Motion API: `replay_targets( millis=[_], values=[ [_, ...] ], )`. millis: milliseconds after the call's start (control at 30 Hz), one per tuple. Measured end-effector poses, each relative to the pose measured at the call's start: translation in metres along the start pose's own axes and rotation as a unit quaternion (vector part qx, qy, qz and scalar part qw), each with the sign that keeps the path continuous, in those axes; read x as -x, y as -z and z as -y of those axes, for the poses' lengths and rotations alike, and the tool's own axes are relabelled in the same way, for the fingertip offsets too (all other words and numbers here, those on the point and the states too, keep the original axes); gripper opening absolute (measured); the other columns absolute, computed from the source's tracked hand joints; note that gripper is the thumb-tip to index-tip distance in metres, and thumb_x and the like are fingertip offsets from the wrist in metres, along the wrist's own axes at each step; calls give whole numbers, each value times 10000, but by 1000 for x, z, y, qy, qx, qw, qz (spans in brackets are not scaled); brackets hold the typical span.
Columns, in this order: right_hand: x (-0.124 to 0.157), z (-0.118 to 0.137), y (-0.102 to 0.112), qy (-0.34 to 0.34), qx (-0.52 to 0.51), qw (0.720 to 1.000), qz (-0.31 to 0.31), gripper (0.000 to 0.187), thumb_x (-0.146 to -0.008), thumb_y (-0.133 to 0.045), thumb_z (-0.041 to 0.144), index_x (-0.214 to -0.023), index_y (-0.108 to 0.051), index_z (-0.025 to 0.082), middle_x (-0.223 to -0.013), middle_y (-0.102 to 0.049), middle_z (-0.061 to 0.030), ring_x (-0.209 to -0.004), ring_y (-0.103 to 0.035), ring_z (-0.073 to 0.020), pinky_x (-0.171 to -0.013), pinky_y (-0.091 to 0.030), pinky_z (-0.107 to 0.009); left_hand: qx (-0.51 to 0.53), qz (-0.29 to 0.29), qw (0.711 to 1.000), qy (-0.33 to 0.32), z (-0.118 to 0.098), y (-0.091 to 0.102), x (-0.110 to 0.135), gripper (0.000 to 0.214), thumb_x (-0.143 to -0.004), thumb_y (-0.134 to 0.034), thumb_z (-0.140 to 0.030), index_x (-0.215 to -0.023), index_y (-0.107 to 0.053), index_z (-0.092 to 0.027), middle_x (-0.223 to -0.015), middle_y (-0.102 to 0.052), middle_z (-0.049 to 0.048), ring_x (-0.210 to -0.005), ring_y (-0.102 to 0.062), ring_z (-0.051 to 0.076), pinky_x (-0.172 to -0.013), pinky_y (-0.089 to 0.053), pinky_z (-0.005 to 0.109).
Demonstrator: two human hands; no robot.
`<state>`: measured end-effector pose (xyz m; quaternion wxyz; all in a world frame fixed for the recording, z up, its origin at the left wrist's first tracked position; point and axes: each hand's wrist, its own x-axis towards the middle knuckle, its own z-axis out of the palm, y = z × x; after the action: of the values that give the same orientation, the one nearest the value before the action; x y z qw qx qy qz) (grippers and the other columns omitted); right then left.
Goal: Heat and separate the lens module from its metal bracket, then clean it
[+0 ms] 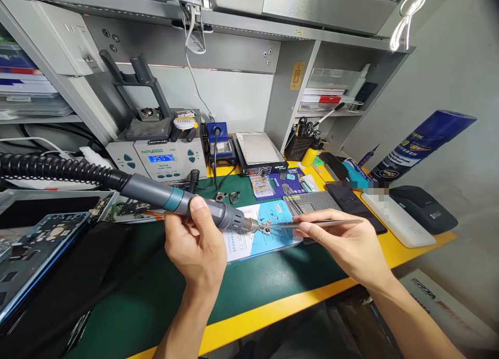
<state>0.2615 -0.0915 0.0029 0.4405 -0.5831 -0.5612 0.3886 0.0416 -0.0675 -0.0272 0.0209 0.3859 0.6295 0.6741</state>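
Left hand: closed around the handle of a hot-air gun, thumb being pressed along the top. The gun is being pointed rightward, its metal nozzle being held close to a small metal part. Right hand: tweezers are being pinched between thumb and fingers, held almost level, tips being directed left at the same part. Part is being seen over a blue-and-white box, just off the nozzle's end; whether the box is being touched by it cannot be told.

Box is being supported by a green mat. Behind it, two more small parts are being seen on the mat. To the right, a grey perforated plate is being partly covered by the box; a second pair of tweezers is being borne by the plate. Beyond the plate, a black phone is being seen. At the back left, 355 is being shown on the blue screen of a grey heating station.
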Motion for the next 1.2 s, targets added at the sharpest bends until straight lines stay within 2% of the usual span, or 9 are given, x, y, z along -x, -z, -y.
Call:
replay_targets(
  millis=[300, 767, 967, 1200],
  values=[
    [-4, -4, 2, -6, -18, 999, 39, 268, -793, -826, 456, -911, -820, 215, -845, -817, -66, -756, -780, -229, -688, -629, -277, -16, 9, 1000, -8, 3, 2, 1, 345, -968, -526, -432, -980, -672, -119, -731, -725, 60, -554, -676, 168, -515, -519, 262],
    [-6, -4, -1, -19, -72, 997, 9, 248, -763, -858, 423, -844, -804, 195, -777, -811, -57, -712, -795, -241, -695, -669, -285, -11, 17, 1000, -21, 0, 2, 1, 297, -959, -538, -393, -936, -658, -123, -683, -705, 43, -504, -644, 144, -474, -501, 233],
    [-6, -14, -1, -10, -100, 995, -5, 205, -765, -868, 377, -868, -815, 208, -825, -813, -39, -746, -803, -248, -721, -681, -293, -22, 10, 999, -21, 0, 2, 1, 297, -956, -539, -406, -902, -648, -134, -670, -705, 37, -489, -641, 146, -476, -505, 239],
    [-8, -29, -3, -5, -157, 987, -14, 183, -782, -862, 329, -882, -823, 182, -922, -812, -69, -806, -793, -258, -823, -684, -391, -9, 15, 1000, -6, 0, 2, 2, 292, -954, -543, -413, -906, -638, -141, -705, -722, 51, -505, -650, 153, -495, -519, 253]
  ],
)
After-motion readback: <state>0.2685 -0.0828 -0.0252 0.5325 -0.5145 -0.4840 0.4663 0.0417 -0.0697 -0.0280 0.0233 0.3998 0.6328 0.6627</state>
